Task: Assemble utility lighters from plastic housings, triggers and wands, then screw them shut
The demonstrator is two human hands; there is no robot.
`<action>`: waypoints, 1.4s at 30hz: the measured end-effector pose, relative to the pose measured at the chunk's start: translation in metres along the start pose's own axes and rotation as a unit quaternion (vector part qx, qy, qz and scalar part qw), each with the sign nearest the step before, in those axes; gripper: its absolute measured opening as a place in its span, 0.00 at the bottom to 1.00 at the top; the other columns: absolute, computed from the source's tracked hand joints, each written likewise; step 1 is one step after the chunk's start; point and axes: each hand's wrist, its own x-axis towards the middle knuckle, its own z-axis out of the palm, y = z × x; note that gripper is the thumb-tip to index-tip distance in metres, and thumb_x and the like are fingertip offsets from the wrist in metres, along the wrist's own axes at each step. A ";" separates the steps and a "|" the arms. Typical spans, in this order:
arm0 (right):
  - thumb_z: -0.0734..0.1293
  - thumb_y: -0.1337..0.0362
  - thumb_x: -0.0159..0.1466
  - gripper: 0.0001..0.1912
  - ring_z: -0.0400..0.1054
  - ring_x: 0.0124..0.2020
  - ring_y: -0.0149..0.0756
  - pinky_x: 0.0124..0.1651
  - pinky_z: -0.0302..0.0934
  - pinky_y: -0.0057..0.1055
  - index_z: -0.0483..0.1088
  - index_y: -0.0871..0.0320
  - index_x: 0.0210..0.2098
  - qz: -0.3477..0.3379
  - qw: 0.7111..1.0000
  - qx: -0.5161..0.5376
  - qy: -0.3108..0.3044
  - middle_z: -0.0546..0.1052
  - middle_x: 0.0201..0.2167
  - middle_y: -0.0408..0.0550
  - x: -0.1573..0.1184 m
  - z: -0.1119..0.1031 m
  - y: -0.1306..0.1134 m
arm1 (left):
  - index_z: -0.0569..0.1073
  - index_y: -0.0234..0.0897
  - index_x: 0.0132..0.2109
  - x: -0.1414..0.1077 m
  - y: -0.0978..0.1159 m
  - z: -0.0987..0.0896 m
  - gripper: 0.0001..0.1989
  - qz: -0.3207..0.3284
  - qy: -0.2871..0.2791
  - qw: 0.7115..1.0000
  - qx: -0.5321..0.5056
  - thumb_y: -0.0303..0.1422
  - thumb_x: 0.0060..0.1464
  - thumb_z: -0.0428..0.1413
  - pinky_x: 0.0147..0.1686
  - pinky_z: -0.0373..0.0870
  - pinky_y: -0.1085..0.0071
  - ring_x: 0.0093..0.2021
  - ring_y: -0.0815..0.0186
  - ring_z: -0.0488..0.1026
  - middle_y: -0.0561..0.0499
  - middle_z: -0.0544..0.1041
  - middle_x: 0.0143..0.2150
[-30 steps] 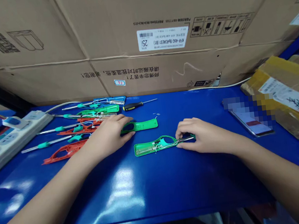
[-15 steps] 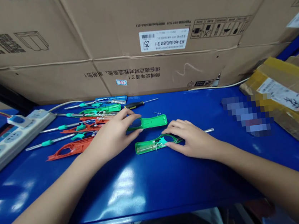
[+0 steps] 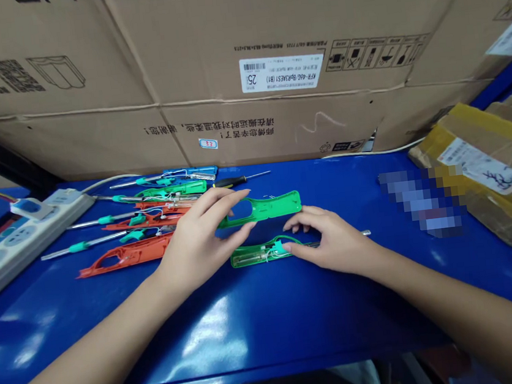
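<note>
Held between the thumb and fingers of my left hand [image 3: 201, 238] is an empty green lighter casing half [image 3: 278, 206], raised with its hollow side showing. Below it on the table lies a second green half of a long-nosed lighter [image 3: 247, 256], filled with a clear fuel tank, white wires and a teal trigger [image 3: 277, 248]. My right hand [image 3: 330, 236] is over this lighter's nozzle end, thumb at the trigger and fingers lifted apart near the casing's end. The hand hides part of the metal tube, whose tip [image 3: 366, 233] shows beyond it.
Opened blue, green and red lighters [image 3: 129, 256] lie at left. Behind them is a screwdriver [image 3: 236, 180]. A power strip [image 3: 33, 229] stands far left. A large carton [image 3: 203, 50] walls the back; a taped box [image 3: 490, 177] and a blurred object [image 3: 424, 203] are at right.
My left hand has moved slightly right with the green casing half, bringing its end closer to my right hand. My right fingers have lifted off the lighter and spread from the thumb.
</note>
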 end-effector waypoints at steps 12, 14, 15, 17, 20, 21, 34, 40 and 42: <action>0.71 0.62 0.65 0.18 0.69 0.50 0.47 0.54 0.65 0.49 0.72 0.53 0.54 -0.147 0.978 -0.100 0.107 0.77 0.49 0.52 -0.001 -0.011 -0.007 | 0.69 0.40 0.62 -0.010 0.024 0.005 0.29 -0.001 0.036 0.985 -0.169 0.27 0.55 0.65 0.46 0.79 0.71 0.42 0.67 0.78 0.48 0.78 0.49; 0.71 0.62 0.65 0.15 0.72 0.46 0.42 0.51 0.67 0.44 0.74 0.53 0.52 -0.157 0.983 -0.008 0.099 0.79 0.46 0.50 -0.002 -0.010 -0.008 | 0.66 0.44 0.65 -0.012 0.027 0.009 0.33 -0.047 0.060 0.961 -0.266 0.27 0.54 0.66 0.48 0.80 0.68 0.49 0.64 0.78 0.47 0.76 0.54; 0.72 0.62 0.65 0.15 0.73 0.44 0.40 0.50 0.69 0.41 0.74 0.53 0.51 -0.148 0.983 0.058 0.095 0.79 0.45 0.49 -0.002 -0.009 -0.009 | 0.64 0.46 0.66 -0.013 0.028 0.010 0.36 -0.068 0.060 0.950 -0.299 0.28 0.53 0.67 0.50 0.80 0.65 0.52 0.61 0.77 0.46 0.75 0.57; 0.73 0.60 0.63 0.15 0.75 0.43 0.37 0.48 0.72 0.37 0.74 0.53 0.49 -0.103 0.969 0.210 0.073 0.80 0.45 0.48 -0.004 -0.007 -0.013 | 0.63 0.47 0.67 -0.013 0.027 0.013 0.39 -0.095 0.014 0.945 -0.313 0.32 0.51 0.69 0.53 0.80 0.62 0.57 0.58 0.75 0.45 0.73 0.61; 0.74 0.57 0.62 0.16 0.77 0.47 0.39 0.52 0.73 0.39 0.73 0.53 0.47 -0.032 0.927 0.373 0.011 0.80 0.47 0.48 -0.008 -0.005 -0.023 | 0.69 0.44 0.64 -0.013 0.024 0.017 0.34 -0.100 -0.081 0.951 -0.280 0.36 0.51 0.69 0.53 0.79 0.62 0.54 0.58 0.77 0.45 0.76 0.59; 0.74 0.56 0.61 0.16 0.76 0.49 0.39 0.53 0.73 0.40 0.73 0.53 0.47 -0.020 0.919 0.393 -0.001 0.79 0.47 0.48 -0.008 -0.005 -0.025 | 0.72 0.42 0.61 -0.013 0.024 0.018 0.30 -0.099 -0.096 0.951 -0.277 0.37 0.52 0.69 0.51 0.80 0.63 0.51 0.59 0.79 0.45 0.78 0.56; 0.72 0.61 0.64 0.16 0.74 0.45 0.38 0.50 0.71 0.38 0.73 0.52 0.51 -0.073 0.968 0.201 0.130 0.77 0.50 0.50 -0.001 -0.041 0.002 | 0.79 0.35 0.53 0.004 -0.011 -0.017 0.20 -0.020 -0.134 0.989 -0.057 0.41 0.57 0.64 0.43 0.78 0.65 0.40 0.61 0.81 0.47 0.84 0.43; 0.71 0.62 0.65 0.18 0.73 0.38 0.35 0.42 0.69 0.32 0.74 0.54 0.55 -0.089 0.994 0.020 -0.054 0.78 0.44 0.49 0.000 -0.037 0.009 | 0.80 0.42 0.49 0.007 -0.018 -0.028 0.14 -0.037 -0.310 0.949 -0.041 0.39 0.57 0.62 0.40 0.77 0.65 0.39 0.60 0.81 0.50 0.84 0.44; 0.70 0.62 0.66 0.17 0.73 0.38 0.35 0.41 0.67 0.31 0.74 0.54 0.55 -0.092 0.993 0.013 -0.076 0.78 0.42 0.49 -0.001 -0.031 0.007 | 0.81 0.44 0.48 0.008 -0.017 -0.031 0.14 -0.046 -0.336 0.940 -0.034 0.39 0.55 0.63 0.38 0.77 0.65 0.38 0.60 0.81 0.51 0.84 0.43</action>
